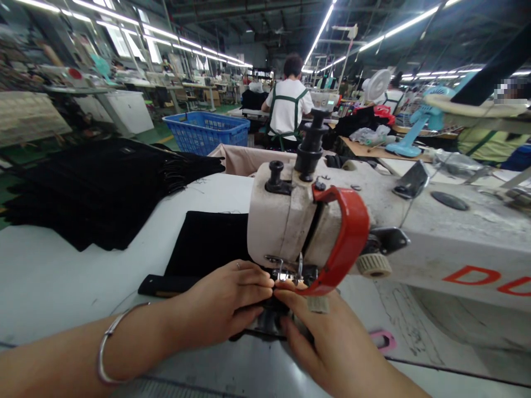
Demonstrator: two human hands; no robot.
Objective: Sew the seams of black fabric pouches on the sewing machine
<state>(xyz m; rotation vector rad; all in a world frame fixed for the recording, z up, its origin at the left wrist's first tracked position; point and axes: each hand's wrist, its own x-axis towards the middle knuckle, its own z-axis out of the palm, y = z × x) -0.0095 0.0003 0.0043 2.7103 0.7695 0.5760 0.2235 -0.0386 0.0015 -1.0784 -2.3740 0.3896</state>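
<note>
A worn white sewing machine (286,215) with a red guard (350,237) stands in front of me. A piece of black fabric (207,243) lies flat under its head. My left hand (224,304), with a silver bangle on the wrist, presses on the fabric just left of the presser foot (290,271). My right hand (332,342) comes in from below and pinches the fabric's edge right under the foot. The fingertips of both hands nearly touch. The needle itself is hidden.
A stack of black fabric pieces (103,188) lies on the white table (41,276) to the left. Behind are a blue basket (207,130), a beige bin (240,157), a person in a white shirt (288,108) seated with their back to me, and blue fans (418,119).
</note>
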